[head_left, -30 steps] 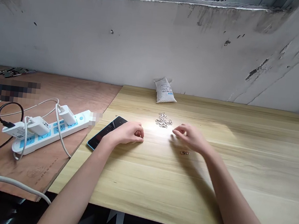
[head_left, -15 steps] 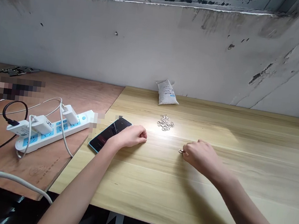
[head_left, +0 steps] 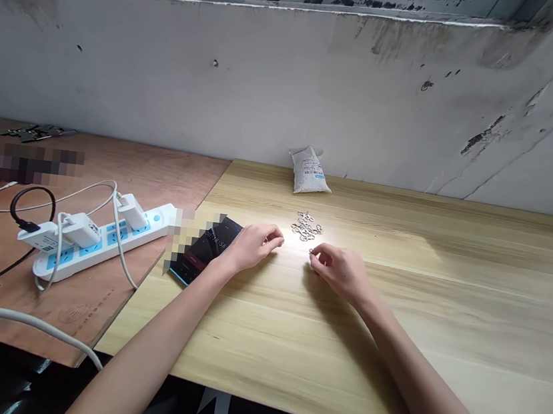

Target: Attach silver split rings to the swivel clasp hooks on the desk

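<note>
Open tabletop (head_left: 391, 342) gives me wide room to the right of and in front of my right hand (head_left: 342, 272), which has a small ring (head_left: 310, 251) pinched at its fingertips. The heap of metal rings (head_left: 306, 227) lies just ahead, between that hand and my left hand (head_left: 254, 244), with open wood beyond it up to the white sack (head_left: 311, 171) at the wall (head_left: 271, 85). Leftward, the phone (head_left: 204, 258) sits right beside my left hand, and past the table edge the power strip (head_left: 101, 242) and its cables block the plywood bench (head_left: 64, 335).
</note>
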`<state>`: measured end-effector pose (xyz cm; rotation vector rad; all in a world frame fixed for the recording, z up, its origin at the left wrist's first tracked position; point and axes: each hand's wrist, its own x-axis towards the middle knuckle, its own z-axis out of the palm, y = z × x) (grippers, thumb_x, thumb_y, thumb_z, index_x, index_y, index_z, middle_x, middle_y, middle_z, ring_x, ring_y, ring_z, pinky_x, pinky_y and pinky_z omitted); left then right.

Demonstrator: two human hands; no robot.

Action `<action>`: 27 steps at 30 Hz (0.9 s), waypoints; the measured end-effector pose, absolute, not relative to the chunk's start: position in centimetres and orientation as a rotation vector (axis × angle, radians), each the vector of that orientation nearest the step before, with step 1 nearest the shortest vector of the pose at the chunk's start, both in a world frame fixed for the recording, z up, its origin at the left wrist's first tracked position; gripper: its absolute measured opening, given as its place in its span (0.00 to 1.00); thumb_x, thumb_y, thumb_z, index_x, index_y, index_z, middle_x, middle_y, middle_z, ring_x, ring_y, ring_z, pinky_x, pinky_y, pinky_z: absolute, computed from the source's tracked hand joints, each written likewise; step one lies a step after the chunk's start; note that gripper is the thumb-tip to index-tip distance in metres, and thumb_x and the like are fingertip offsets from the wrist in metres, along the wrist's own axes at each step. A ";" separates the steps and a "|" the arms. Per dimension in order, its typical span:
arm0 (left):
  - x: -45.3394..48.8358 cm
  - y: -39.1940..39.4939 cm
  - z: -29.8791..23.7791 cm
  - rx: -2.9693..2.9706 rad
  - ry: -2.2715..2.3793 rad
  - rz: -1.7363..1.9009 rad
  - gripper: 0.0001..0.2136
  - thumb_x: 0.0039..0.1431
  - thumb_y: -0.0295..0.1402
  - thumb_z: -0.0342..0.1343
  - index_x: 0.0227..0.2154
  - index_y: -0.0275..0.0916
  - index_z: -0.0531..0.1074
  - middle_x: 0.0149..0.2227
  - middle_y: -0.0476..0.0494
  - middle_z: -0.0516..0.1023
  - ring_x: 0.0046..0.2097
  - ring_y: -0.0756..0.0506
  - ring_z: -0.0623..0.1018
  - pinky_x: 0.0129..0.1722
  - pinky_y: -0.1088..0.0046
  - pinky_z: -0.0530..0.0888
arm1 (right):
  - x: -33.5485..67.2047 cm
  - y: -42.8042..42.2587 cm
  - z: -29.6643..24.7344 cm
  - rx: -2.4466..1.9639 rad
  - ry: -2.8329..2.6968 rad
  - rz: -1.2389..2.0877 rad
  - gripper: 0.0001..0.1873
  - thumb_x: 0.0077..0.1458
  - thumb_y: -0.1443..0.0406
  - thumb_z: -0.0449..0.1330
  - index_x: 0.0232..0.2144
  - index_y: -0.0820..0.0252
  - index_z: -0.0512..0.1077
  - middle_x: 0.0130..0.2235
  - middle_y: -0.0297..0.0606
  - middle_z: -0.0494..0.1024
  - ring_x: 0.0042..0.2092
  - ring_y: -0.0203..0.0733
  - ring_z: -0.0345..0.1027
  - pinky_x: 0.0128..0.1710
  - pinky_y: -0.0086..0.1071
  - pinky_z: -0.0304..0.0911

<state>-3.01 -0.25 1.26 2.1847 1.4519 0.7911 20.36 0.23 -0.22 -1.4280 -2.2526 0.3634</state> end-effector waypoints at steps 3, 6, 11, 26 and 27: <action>-2.8 -0.1 1.1 2.102 1.465 0.833 0.07 0.62 0.31 0.54 0.36 0.38 0.77 0.35 0.46 0.82 0.38 0.46 0.79 0.38 0.72 0.73 | 20.2 0.1 -1.1 -1.223 -1.992 0.687 0.13 0.58 0.56 0.56 0.31 0.57 0.75 0.23 0.33 0.75 0.25 0.37 0.67 0.27 0.31 0.59; -2.7 -0.1 0.8 2.088 1.439 0.854 0.08 0.61 0.28 0.54 0.38 0.38 0.78 0.40 0.44 0.82 0.41 0.46 0.79 0.40 0.71 0.75 | 20.1 -0.2 -1.4 -1.151 -1.782 0.923 0.16 0.57 0.52 0.58 0.33 0.59 0.76 0.25 0.36 0.76 0.26 0.38 0.69 0.28 0.33 0.65; -2.5 -0.1 0.6 2.071 1.321 0.934 0.08 0.59 0.27 0.55 0.36 0.38 0.79 0.40 0.43 0.82 0.41 0.47 0.80 0.39 0.71 0.76 | 19.5 -0.6 -1.1 -1.093 -1.584 1.133 0.18 0.52 0.51 0.63 0.34 0.59 0.75 0.31 0.39 0.80 0.28 0.38 0.71 0.27 0.32 0.69; -1.7 -0.7 1.0 1.983 1.189 0.957 0.06 0.60 0.30 0.57 0.35 0.40 0.79 0.37 0.45 0.82 0.39 0.47 0.79 0.38 0.72 0.75 | 18.4 -1.2 -1.4 -1.002 -1.513 1.280 0.17 0.51 0.52 0.65 0.34 0.59 0.74 0.35 0.40 0.81 0.26 0.36 0.73 0.27 0.32 0.70; -1.6 -0.7 1.0 1.997 1.188 0.957 0.07 0.61 0.30 0.56 0.35 0.40 0.79 0.38 0.44 0.82 0.40 0.47 0.79 0.38 0.72 0.75 | 18.3 -1.2 -1.4 -1.003 -1.519 1.275 0.17 0.51 0.52 0.65 0.34 0.59 0.75 0.35 0.40 0.81 0.25 0.36 0.73 0.27 0.31 0.70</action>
